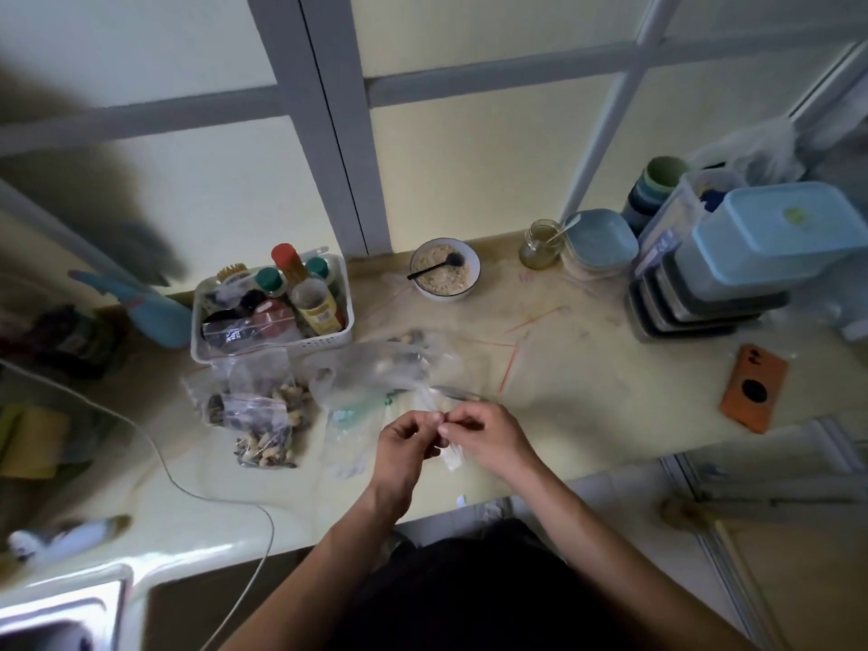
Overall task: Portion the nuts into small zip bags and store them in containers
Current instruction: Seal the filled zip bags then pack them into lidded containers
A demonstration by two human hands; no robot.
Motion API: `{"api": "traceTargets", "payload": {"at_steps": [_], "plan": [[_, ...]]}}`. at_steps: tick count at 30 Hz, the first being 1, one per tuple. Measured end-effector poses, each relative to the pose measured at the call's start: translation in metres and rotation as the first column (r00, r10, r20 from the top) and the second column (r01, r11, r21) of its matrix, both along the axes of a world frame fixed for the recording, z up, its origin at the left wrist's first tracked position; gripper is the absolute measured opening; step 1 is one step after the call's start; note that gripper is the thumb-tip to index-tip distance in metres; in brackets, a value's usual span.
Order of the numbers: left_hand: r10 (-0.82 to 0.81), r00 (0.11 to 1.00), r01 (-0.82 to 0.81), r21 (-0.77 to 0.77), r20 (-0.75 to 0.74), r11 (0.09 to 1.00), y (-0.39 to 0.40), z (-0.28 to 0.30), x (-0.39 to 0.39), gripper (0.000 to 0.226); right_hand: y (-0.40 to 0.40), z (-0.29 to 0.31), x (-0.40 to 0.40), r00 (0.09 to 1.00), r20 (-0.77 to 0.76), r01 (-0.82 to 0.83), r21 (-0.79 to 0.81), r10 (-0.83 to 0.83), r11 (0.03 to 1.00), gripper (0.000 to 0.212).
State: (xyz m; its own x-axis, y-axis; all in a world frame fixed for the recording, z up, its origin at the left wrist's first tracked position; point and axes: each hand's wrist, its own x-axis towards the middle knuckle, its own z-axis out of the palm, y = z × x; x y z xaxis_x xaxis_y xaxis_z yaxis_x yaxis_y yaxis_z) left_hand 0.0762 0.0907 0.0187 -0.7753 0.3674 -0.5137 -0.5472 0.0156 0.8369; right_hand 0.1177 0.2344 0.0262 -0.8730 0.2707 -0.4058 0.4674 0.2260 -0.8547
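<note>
While both hands (439,427) pinch an empty zip bag (452,455), filled nut bags (263,415) lie left, beside a basket (277,340).

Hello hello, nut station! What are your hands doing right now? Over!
Left hand and right hand both pinching a small zip bag over the counter. Filled nut bags lying left. Nothing in the way. Over.

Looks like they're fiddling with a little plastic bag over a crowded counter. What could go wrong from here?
1. Both hands, left hand and right hand, pinch the small zip bag near the counter's front edge; if it slips, it may drop to the floor.
2. The filled nut bags lie heaped close by the left forearm; a careless move might knock them.
3. The open bowl with its spoon could tip if bumped.
</note>
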Motion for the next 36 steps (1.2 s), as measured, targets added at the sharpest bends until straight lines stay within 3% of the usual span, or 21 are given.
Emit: {"api": "traceTargets", "payload": {"at_steps": [4,9,16,21,27,32,36], "plan": [[-0.029,0.999,0.03,-0.053,0.023,0.998,0.002,0.0,0.001,0.019,-0.001,0.001,-0.002,0.999,0.037,-0.033,0.208,0.026,0.977,0.014],[-0.059,0.998,0.059,-0.101,-0.003,0.993,0.006,-0.001,0.007,0.022,-0.002,0.006,-0.002,0.999,-0.024,-0.033,0.32,0.043,0.947,0.015],[-0.044,0.999,0.041,-0.19,-0.013,0.981,0.012,-0.002,0.008,0.031,0.001,0.0,-0.002,0.998,0.047,-0.052,0.274,0.041,0.96,0.009],[-0.048,0.993,0.013,-0.312,-0.104,0.95,0.009,-0.005,0.007,0.026,0.001,-0.003,0.0,0.993,0.118,-0.027,0.225,0.0,0.974,0.011],[-0.063,0.982,-0.011,-0.382,-0.179,0.924,0.01,-0.002,0.008,0.023,-0.002,0.003,-0.001,0.996,0.06,-0.082,0.22,0.071,0.972,0.006],[-0.279,0.918,0.076,-0.566,-0.282,0.821,0.01,-0.002,0.013,0.019,-0.001,-0.005,0.005,0.995,-0.081,0.085,0.477,-0.053,0.875,0.013],[-0.313,0.894,0.047,-0.629,-0.319,0.776,0.006,-0.002,0.014,0.02,0.018,-0.006,-0.001,0.983,-0.134,0.179,0.602,-0.123,0.778,0.013]]}}
